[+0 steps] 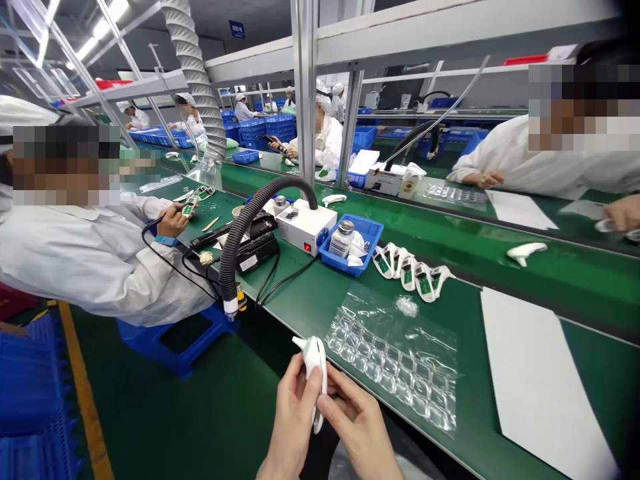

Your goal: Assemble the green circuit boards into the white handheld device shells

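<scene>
My left hand [291, 417] and my right hand [356, 425] together hold a small white plastic device [315, 363] with a pointed tip, just off the near edge of the green bench [500, 373]. Both thumbs press on its body. On the bench ahead of my hands lies a clear plastic blister tray [395, 360]. Beyond that tray sits a row of white shells with green circuit boards [413, 270].
A blue bin [373, 233] holds a small bottle [343, 239]. A white control box [306, 225] and a black extraction hose [245, 227] stand to its left. White paper sheet [540, 387] lies at right. A seated co-worker [90, 253] works at left; others sit across the bench.
</scene>
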A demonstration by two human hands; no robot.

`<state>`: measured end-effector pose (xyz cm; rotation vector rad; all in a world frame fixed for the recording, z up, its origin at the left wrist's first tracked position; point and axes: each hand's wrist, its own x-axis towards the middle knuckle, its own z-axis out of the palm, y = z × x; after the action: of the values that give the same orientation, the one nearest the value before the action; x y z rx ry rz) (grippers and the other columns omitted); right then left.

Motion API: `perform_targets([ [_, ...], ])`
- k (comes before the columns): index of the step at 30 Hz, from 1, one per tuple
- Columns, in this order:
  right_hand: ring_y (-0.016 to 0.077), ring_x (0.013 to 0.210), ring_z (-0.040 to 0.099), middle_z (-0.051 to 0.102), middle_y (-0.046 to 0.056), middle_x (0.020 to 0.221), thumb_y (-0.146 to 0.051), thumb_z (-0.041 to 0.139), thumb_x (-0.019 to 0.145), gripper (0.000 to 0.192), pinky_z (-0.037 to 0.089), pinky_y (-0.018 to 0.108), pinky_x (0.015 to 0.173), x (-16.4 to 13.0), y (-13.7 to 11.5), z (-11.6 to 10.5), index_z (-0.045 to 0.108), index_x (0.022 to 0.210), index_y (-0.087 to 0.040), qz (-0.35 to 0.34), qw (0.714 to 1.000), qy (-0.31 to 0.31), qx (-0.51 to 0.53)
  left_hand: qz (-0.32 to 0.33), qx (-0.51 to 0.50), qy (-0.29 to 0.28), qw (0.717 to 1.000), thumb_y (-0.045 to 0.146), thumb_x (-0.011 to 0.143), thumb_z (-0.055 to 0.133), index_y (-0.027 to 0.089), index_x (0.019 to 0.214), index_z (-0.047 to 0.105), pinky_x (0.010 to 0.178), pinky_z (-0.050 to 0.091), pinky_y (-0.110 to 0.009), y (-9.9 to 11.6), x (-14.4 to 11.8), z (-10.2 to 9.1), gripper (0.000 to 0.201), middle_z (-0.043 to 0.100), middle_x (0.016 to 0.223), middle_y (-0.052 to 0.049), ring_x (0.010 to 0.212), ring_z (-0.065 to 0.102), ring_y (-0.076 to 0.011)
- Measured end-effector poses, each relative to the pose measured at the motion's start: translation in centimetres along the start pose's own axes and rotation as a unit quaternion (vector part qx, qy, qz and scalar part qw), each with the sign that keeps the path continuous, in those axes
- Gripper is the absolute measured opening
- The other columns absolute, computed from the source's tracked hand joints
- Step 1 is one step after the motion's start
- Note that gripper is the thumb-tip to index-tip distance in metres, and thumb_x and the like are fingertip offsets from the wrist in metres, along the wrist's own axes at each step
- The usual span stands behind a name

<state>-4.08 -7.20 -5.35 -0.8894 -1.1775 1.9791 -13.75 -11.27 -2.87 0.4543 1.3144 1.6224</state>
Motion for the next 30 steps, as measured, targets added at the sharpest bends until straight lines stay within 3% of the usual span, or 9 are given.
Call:
perform_targets([
  [9, 0.0223, 0.083, 0.064, 0.068, 0.009, 0.102, -0.037, 0.075, 0.072, 0.044, 0.054, 0.033, 0.076, -1.4, -1.4, -1.6, 0.07, 0.113, -0.022, -0.034, 0.998, 0.049, 0.004, -0.033, 0.009, -0.048, 0.998, 0.035, 0.086, 0.06, 0.02, 0.115, 0.058, 0.086, 0.045, -0.028, -0.3, -0.2, 2.0, 0.032, 0.066, 0.107, -0.008, 0.103, 0.058, -0.023],
  [13, 0.0224, 0.083, 0.063, 0.067, 0.01, 0.104, -0.038, 0.075, 0.073, 0.046, 0.053, 0.034, 0.074, -1.6, -1.9, -2.4, 0.069, 0.115, -0.021, -0.028, 0.999, 0.044, -0.013, -0.055, 0.006, -0.035, 0.998, 0.036, 0.083, 0.065, 0.022, 0.111, 0.058, 0.088, 0.045, -0.028, -0.3, -0.3, 3.0, 0.032, 0.066, 0.107, -0.006, 0.104, 0.058, -0.0231],
  [17, 0.0225, 0.081, 0.063, 0.067, 0.011, 0.105, -0.039, 0.076, 0.07, 0.045, 0.053, 0.031, 0.068, -1.7, -1.7, -2.6, 0.071, 0.111, -0.019, -0.038, 0.996, 0.076, 0.006, -0.071, -0.013, -0.03, 0.997, 0.037, 0.08, 0.068, 0.021, 0.109, 0.061, 0.087, 0.046, -0.03, -0.9, -0.5, 3.7, 0.034, 0.067, 0.104, -0.008, 0.103, 0.06, -0.0247],
  [21, 0.0217, 0.077, 0.061, 0.068, 0.008, 0.091, -0.037, 0.075, 0.072, 0.045, 0.051, 0.028, 0.061, -2.1, -1.9, -3.1, 0.07, 0.114, -0.021, -0.055, 0.995, 0.079, -0.035, -0.092, -0.027, -0.057, 0.994, 0.037, 0.08, 0.067, 0.018, 0.105, 0.065, 0.085, 0.048, -0.032, -1.5, -0.6, 4.1, 0.032, 0.069, 0.1, -0.009, 0.097, 0.063, -0.0255],
  [23, 0.0204, 0.072, 0.059, 0.066, 0.006, 0.083, -0.034, 0.074, 0.073, 0.04, 0.049, 0.028, 0.061, -2.4, -2.7, -3.9, 0.071, 0.111, -0.022, -0.068, 0.991, 0.066, -0.095, -0.092, -0.023, -0.066, 0.993, 0.037, 0.079, 0.068, 0.018, 0.102, 0.067, 0.084, 0.048, -0.033, -1.6, -0.7, 4.4, 0.031, 0.07, 0.096, -0.008, 0.094, 0.063, -0.0255],
  [26, 0.0186, 0.069, 0.055, 0.062, 0.004, 0.075, -0.031, 0.073, 0.075, 0.019, 0.045, 0.028, 0.063, -2.7, -4.3, -5.7, 0.076, 0.092, -0.023, -0.105, 0.973, 0.074, -0.19, -0.096, -0.003, -0.065, 0.993, 0.041, 0.075, 0.071, 0.017, 0.098, 0.069, 0.081, 0.049, -0.031, -1.6, -1.0, 5.1, 0.033, 0.07, 0.093, -0.007, 0.091, 0.063, -0.0245],
  [28, 0.0189, 0.074, 0.057, 0.064, 0.005, 0.082, -0.033, 0.071, 0.077, 0.015, 0.045, 0.028, 0.068, -2.8, -5.0, -7.1, 0.075, 0.088, -0.024, -0.12, 0.971, 0.108, -0.175, -0.116, 0.012, -0.068, 0.991, 0.044, 0.073, 0.072, 0.017, 0.099, 0.069, 0.075, 0.051, -0.03, -1.9, -1.5, 5.5, 0.038, 0.07, 0.092, -0.008, 0.088, 0.063, -0.0238],
  [30, 0.0187, 0.076, 0.059, 0.068, 0.007, 0.092, -0.04, 0.07, 0.078, 0.025, 0.046, 0.028, 0.068, -2.9, -5.3, -8.4, 0.073, 0.097, -0.024, -0.083, 0.988, 0.098, -0.086, -0.157, 0.034, -0.087, 0.983, 0.05, 0.07, 0.072, 0.016, 0.105, 0.067, 0.066, 0.051, -0.029, -2.4, -2.2, 5.9, 0.048, 0.071, 0.083, -0.009, 0.075, 0.065, -0.0216],
])
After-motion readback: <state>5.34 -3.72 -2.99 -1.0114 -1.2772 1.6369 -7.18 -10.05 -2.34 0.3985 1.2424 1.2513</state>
